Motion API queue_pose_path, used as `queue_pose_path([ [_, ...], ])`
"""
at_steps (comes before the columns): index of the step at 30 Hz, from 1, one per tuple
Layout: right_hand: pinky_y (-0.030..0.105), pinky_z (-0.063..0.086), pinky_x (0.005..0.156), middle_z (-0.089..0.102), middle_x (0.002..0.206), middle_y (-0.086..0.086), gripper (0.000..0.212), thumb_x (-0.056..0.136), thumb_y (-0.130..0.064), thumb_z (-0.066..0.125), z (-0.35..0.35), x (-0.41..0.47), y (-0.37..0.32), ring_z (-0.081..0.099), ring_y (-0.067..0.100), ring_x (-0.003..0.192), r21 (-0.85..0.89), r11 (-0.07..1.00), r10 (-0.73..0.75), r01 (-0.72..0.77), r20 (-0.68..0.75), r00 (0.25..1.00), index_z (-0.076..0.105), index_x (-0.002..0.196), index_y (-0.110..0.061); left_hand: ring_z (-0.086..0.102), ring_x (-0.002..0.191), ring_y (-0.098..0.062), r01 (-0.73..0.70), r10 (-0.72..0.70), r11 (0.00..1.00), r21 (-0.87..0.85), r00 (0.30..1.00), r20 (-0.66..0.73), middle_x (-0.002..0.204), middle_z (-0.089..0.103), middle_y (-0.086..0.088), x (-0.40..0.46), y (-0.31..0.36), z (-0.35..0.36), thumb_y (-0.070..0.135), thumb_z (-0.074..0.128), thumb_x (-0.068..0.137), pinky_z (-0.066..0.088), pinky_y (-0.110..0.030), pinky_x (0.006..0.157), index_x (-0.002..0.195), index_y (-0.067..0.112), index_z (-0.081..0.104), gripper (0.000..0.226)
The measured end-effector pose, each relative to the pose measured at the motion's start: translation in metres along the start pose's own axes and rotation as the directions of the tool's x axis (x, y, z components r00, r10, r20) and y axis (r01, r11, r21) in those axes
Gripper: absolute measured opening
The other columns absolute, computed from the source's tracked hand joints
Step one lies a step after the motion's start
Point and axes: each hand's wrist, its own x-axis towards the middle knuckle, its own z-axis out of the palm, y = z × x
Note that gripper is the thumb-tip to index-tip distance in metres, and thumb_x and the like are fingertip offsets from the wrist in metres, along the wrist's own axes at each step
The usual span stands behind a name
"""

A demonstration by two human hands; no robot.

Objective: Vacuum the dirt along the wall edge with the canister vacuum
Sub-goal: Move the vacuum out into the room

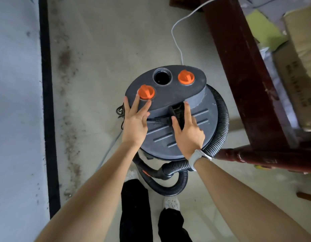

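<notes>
A: Beside the wall, the canister vacuum (170,110) stands mid-floor; dirt (67,119) lies along the skirting, unswept; seems a setup step.

B: Hands?

A: Left hand (135,123) open, fingertips at an orange knob (146,92); right hand (187,131) loosely spread over the black switch (177,112), gripping nothing; next, probably power on, then take the hose (219,119); nozzle hidden.

The canister vacuum (170,109) has a matt grey plastic lid with two glossy orange plastic knobs (146,92) and a ribbed black plastic hose (219,119). The floor (116,41) looks like smooth, dull concrete. The table leg (238,67) is dark varnished wood, scuffed.
</notes>
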Motion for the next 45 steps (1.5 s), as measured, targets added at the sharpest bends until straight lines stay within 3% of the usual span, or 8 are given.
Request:
queue_pose_path([
  [7,0.035,0.044,0.059,0.060,0.106,0.006,0.062,0.095,-0.052,0.037,0.007,0.055,-0.027,0.062,0.034,0.073,-0.032,0.995,0.088,-0.090,-0.056,0.995,0.017,0.150,-0.032,0.009,0.140,-0.048,-0.010,0.016,0.998,-0.067,0.996,0.089,0.148,0.033,-0.017,0.065,-0.015,-0.004,0.002,0.053,0.093,0.039,-0.049,0.105,0.128,0.007,0.056,0.036],
  [11,0.034,0.041,0.062,0.059,0.110,0.004,0.062,0.095,-0.053,0.036,0.008,0.073,-0.035,0.062,0.034,0.081,-0.039,0.994,0.100,-0.101,-0.035,0.994,0.014,0.150,-0.034,0.009,0.143,-0.041,0.007,0.008,0.993,-0.117,0.992,0.127,0.153,0.018,-0.023,0.079,-0.025,-0.013,-0.001,0.058,0.088,0.028,-0.037,0.112,0.142,0.006,0.037,0.058],
  [15,0.034,0.043,0.062,0.058,0.109,0.004,0.062,0.095,-0.053,0.036,0.008,0.078,-0.035,0.061,0.033,0.076,-0.017,0.996,0.091,-0.092,-0.030,0.995,0.014,0.150,-0.034,0.009,0.146,-0.026,0.325,-0.300,0.938,-0.119,0.935,0.189,0.157,0.008,-0.013,0.074,-0.043,-0.016,0.002,0.057,0.086,0.012,-0.039,0.117,0.149,0.004,0.006,0.081],
  [25,0.042,0.046,0.074,0.050,0.122,0.015,0.059,0.093,-0.033,0.055,0.007,0.074,-0.044,0.052,0.031,0.107,0.086,0.994,0.071,-0.062,-0.108,0.992,0.033,0.146,-0.016,0.061,0.102,-0.031,0.127,-0.193,0.926,0.355,0.969,0.156,0.106,0.067,-0.013,0.079,-0.069,-0.038,0.026,0.062,0.088,0.018,-0.045,0.113,0.110,0.002,0.064,0.033],
  [31,0.065,0.031,0.102,0.058,0.122,0.019,0.043,0.081,-0.007,0.064,-0.004,0.078,-0.084,0.053,0.033,0.118,0.091,0.925,-0.339,0.370,-0.244,0.909,0.060,0.124,-0.003,0.066,0.073,-0.036,-0.030,-0.004,0.949,0.314,0.994,0.109,0.084,0.069,-0.018,0.094,-0.066,-0.079,-0.010,0.067,0.071,0.054,-0.048,0.073,0.083,0.000,0.074,0.017],
  [36,0.046,0.046,0.094,0.070,0.102,0.011,0.025,0.081,-0.007,0.062,-0.001,0.098,-0.143,0.064,0.031,0.104,0.182,0.805,-0.538,0.564,-0.178,0.824,0.071,0.103,0.000,0.062,0.091,-0.038,-0.011,-0.018,0.955,0.298,0.995,0.094,0.103,0.059,-0.026,0.134,-0.066,-0.108,-0.010,0.066,0.075,0.054,-0.041,0.063,0.092,0.003,0.074,0.022],
  [42,0.038,0.054,0.070,0.071,0.091,0.012,0.023,0.076,0.005,0.065,0.005,0.143,-0.190,0.066,0.032,0.085,0.241,0.864,-0.412,0.441,-0.164,0.896,0.072,0.098,0.002,0.066,0.084,-0.023,0.394,-0.372,0.914,-0.097,0.909,0.187,0.095,0.065,-0.010,0.219,-0.081,-0.120,-0.008,0.046,0.090,0.050,-0.026,0.082,0.102,0.003,0.064,0.024],
  [45,0.040,0.055,0.074,0.069,0.100,0.015,0.028,0.080,0.005,0.059,0.015,0.185,-0.212,0.064,0.035,0.092,0.257,0.927,-0.248,0.274,-0.129,0.960,0.068,0.106,0.003,0.069,0.066,-0.012,0.723,-0.588,0.522,-0.453,0.690,0.423,0.087,0.059,-0.004,0.278,-0.082,-0.116,-0.012,0.036,0.088,0.057,-0.024,0.074,0.087,0.011,0.061,0.034],
])
